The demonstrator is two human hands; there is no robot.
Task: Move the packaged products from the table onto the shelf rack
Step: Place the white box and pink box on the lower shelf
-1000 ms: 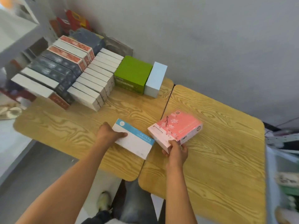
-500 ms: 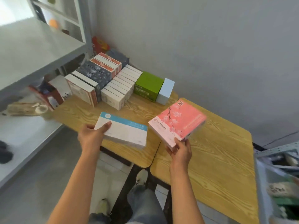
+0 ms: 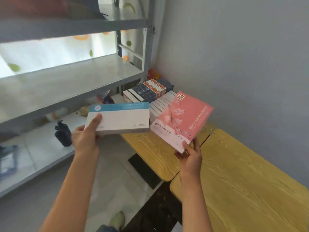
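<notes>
My left hand (image 3: 86, 139) grips a flat white box with a blue band (image 3: 120, 118) by its near left end, thumb on top, holding it in the air between table and rack. A pink box printed with blossoms (image 3: 182, 121) is pinched at its near corner by my right hand (image 3: 190, 153) and tilts up over the table's left end. The grey metal shelf rack (image 3: 71, 81) fills the left side, its middle shelf level with the boxes. Several more boxes (image 3: 147, 92) stand in rows at the far end of the wooden table (image 3: 242, 181).
A black bag-like object (image 3: 62, 133) and some blurred items sit on the rack's lower shelf. Red packages (image 3: 153, 74) lie in the corner by the grey wall. My legs and a shoe (image 3: 117, 220) show below, on a tiled floor.
Both boxes have risen off the table and swung left toward the rack. My view has turned left, so the shelves now fill the left side.
</notes>
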